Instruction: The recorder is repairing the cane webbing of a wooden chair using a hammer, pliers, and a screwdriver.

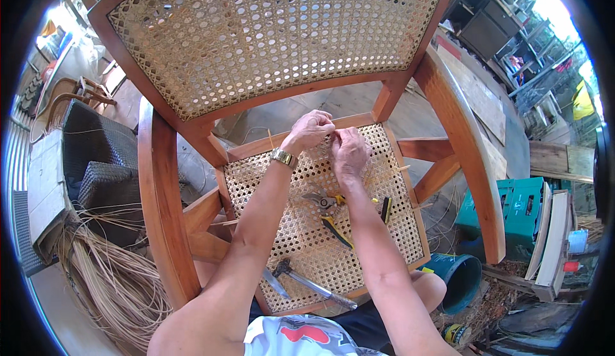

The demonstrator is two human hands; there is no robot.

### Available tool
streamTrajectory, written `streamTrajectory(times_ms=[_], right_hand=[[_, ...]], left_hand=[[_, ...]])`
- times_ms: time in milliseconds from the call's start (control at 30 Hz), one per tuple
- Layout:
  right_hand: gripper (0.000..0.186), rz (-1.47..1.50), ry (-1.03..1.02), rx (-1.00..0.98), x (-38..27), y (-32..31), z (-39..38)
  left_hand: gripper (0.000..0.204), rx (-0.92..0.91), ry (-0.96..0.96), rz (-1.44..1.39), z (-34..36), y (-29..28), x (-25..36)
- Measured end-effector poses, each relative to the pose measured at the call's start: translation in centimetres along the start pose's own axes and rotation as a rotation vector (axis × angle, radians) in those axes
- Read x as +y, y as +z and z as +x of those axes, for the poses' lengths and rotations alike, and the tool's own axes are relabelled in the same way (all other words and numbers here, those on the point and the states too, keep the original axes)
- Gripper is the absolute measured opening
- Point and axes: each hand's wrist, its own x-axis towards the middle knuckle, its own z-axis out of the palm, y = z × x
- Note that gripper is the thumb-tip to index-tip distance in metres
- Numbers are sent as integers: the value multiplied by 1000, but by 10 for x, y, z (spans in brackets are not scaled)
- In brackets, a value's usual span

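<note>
A wooden armchair with a woven cane back (275,29) stands before me. Near the rear rail of its cane seat (301,234), my left hand (311,129) and my right hand (348,151) meet, fingers pinched closed; what they hold is too small to make out. A gold watch (284,157) is on my left wrist. On the seat lie pruning shears (325,202), a black-and-yellow handled tool (339,233), another dark-and-yellow item (386,210), a hammer (320,287) and a metal blade (275,282). Short cane pieces poke up along the seat's edges.
Loose cane strands (109,266) and dark wicker furniture (106,157) are at the left, with a small chair (77,97) behind. Green crates (503,209), a dark bucket (455,279) and wooden boards (554,241) stand at the right. A cabinet (490,29) is further back.
</note>
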Motion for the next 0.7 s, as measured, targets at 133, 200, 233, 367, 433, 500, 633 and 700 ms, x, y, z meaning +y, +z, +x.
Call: streamTrajectory(times_ms=[133,200,233,367,433,500,633,700], right_hand=[[13,-63,-16,-6,-1,7,-4],[12,-97,-20,26,-1,11,-5],[12,-98,-22,26,1,12,-5],[17,27,29,-8,-5,6,-7],[18,94,26,6,-7,5,-7],[19,128,71,-5,-11,5,-6],[19,97,142,-106,-5,3,-1],[18,83,144,-111,-3,4,-1]], left_hand=[[22,-22,-33,16,3,-2,-2],[22,-42,-65,58,4,2,-2],[23,49,-38,89,2,8,-2],[24,42,-152,81,9,6,-9],[23,31,-182,-6,12,8,-15],[22,27,-212,-90,13,7,-20],[21,6,-195,-16,9,9,-7],[22,9,-211,30,7,9,4]])
